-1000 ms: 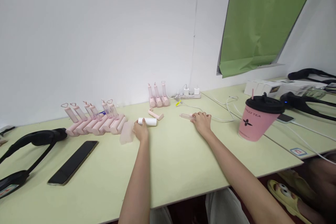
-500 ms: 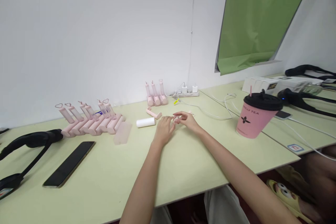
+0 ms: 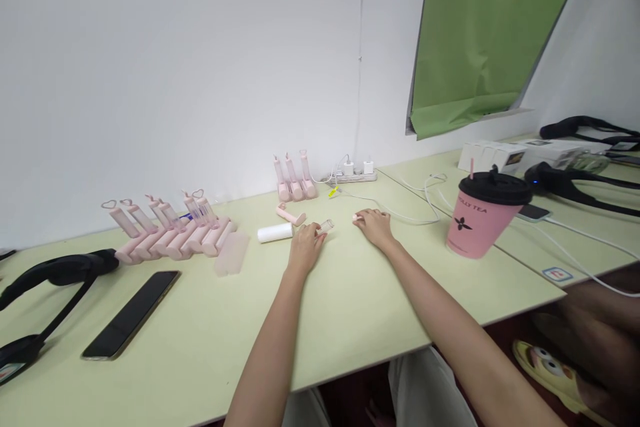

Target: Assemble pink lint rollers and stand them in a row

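My left hand (image 3: 304, 247) is closed around a short clear tube (image 3: 325, 226) that pokes out past the fingertips. A small pale pink piece (image 3: 355, 217) sits at the fingertips of my right hand (image 3: 374, 227), which rests low over the table, apart from the left. Just left of my left hand lies a white roll (image 3: 275, 233). Behind that roll is a pink handle-shaped part (image 3: 291, 215). Three pink rollers with clear handles (image 3: 295, 188) stand against the wall. Several more pink rollers (image 3: 175, 238) lie in a row at the left, beside a thin pinkish sheet (image 3: 233, 254).
A black phone (image 3: 131, 313) and a black headset-like frame (image 3: 60, 267) lie at the left. To the right stands a pink cup (image 3: 484, 213) with a black lid. A power strip (image 3: 353, 177) and white cables (image 3: 425, 195) lie at the back, white boxes (image 3: 493, 155) farther right.
My hands were together over the small clear piece. They have moved apart: the left keeps the tube, the right has gone rightward with the small pale piece.
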{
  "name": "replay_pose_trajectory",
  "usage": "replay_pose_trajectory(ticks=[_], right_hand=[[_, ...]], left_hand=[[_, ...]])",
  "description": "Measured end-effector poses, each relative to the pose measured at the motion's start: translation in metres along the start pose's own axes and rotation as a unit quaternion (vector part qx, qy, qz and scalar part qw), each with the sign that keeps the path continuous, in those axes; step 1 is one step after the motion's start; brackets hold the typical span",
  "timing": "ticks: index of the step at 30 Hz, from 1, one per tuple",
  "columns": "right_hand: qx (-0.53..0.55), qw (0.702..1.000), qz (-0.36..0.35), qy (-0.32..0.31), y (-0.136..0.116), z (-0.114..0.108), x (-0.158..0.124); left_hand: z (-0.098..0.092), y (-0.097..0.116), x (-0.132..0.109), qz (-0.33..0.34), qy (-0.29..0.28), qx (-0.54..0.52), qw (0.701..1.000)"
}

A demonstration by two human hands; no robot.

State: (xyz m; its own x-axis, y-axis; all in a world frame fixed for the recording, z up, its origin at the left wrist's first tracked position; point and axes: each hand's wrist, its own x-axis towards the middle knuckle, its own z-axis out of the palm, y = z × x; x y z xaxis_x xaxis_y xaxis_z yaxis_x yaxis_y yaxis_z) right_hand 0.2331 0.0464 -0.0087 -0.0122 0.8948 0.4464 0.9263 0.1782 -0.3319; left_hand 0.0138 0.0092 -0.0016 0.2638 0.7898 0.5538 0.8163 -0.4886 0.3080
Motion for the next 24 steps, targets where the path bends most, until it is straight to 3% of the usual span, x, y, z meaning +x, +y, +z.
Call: replay_pose_trajectory(ticks=[6,12,18,24], right_hand=[[0.111,0.977,-0.176,-0.056,-0.040,-0.009,-0.007],[0.174,0.958,-0.215,-0.072,-0.046,-0.011,-0.013],[0.094,0.963,-0.244,-0.061,-0.044,-0.006,-0.011],[-0.038,0.967,-0.232,-0.094,-0.041,-0.011,-0.013]], left_hand=[[-0.002,-0.007,0.000,0.015,0.011,0.023,1.000],[-0.008,-0.005,-0.002,0.048,-0.038,0.060,0.996],[-0.016,0.011,-0.004,0.050,-0.130,0.109,0.984],[-0.014,0.014,-0.003,0.059,-0.162,0.161,0.972]])
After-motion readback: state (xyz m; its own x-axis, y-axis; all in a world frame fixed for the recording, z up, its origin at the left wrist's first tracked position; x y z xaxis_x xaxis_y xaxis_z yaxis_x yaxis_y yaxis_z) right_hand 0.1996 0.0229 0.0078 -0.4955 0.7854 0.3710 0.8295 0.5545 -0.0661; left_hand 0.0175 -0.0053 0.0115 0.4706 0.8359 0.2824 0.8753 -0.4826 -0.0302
